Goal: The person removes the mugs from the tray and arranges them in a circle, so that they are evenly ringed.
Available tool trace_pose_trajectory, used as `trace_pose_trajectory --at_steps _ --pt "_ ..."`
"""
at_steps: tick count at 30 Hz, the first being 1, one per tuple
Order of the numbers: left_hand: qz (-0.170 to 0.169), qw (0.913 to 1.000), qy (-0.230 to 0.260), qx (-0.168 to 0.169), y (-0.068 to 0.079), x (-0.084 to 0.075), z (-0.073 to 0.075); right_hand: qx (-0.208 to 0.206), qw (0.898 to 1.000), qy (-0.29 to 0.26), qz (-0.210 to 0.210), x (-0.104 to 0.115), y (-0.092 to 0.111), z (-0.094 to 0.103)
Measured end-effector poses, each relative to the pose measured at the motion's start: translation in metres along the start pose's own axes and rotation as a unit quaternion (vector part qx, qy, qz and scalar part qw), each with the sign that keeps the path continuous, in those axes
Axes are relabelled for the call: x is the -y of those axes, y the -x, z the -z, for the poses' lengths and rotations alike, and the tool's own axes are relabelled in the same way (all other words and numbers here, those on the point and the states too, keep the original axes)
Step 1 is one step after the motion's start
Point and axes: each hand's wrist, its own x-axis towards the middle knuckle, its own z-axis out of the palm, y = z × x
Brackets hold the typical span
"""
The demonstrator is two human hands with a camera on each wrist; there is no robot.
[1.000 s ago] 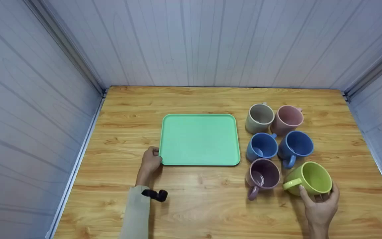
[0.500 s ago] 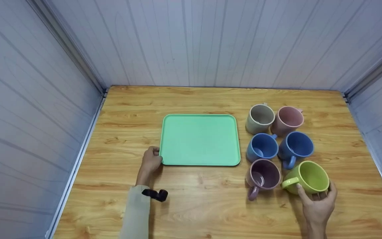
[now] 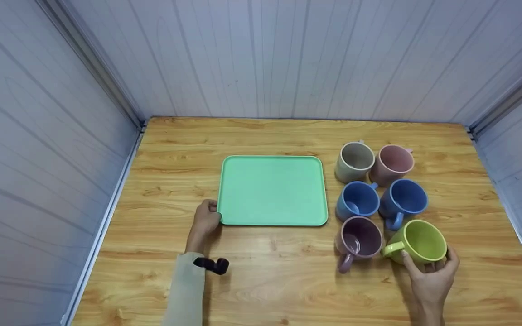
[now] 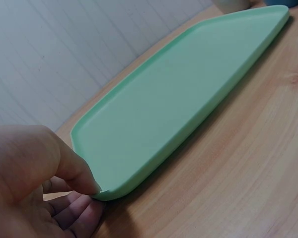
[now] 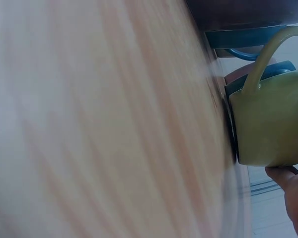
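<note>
A mint-green tray [image 3: 272, 190] lies on the wooden table, left of the mugs. My left hand [image 3: 205, 219] pinches its near left corner, the thumb on the rim and fingers curled below it, as the left wrist view shows. On the right, my right hand [image 3: 432, 281] holds a yellow-green mug [image 3: 424, 242] by its near right side, thumb close to the handle. That handle points left toward a purple mug [image 3: 361, 237]. In the right wrist view the yellow-green mug [image 5: 270, 121] stands upright, its base right at the tabletop.
Behind the purple mug stand two blue mugs [image 3: 358, 199], side by side. Farther back are a grey mug [image 3: 355, 162] and a pink mug [image 3: 392, 165]. Panelled walls [image 3: 279, 59] enclose the table [image 3: 283, 280] at the back and both sides.
The yellow-green mug has shifted a little to the left with my right hand, closer to the purple mug. My left hand and the tray have stayed put.
</note>
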Motion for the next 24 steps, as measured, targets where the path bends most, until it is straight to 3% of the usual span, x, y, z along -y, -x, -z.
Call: trace_pose_trajectory --at_steps 11,19,22,24 --pt "0.014 0.9999 0.002 0.005 -0.002 0.0 -0.001 0.039 0.999 0.024 0.014 0.001 0.001 0.007" --pt "0.001 1.0 -0.01 -0.001 -0.003 0.0 0.003 0.076 0.996 0.024 0.029 0.001 0.001 0.005" --pt "-0.002 0.9999 -0.012 -0.003 -0.003 0.001 0.002 0.127 0.986 0.105 0.013 0.009 -0.001 0.01" --pt "-0.009 0.9998 -0.018 0.001 -0.002 -0.001 0.001 0.19 0.962 0.194 -0.016 0.026 -0.004 0.019"
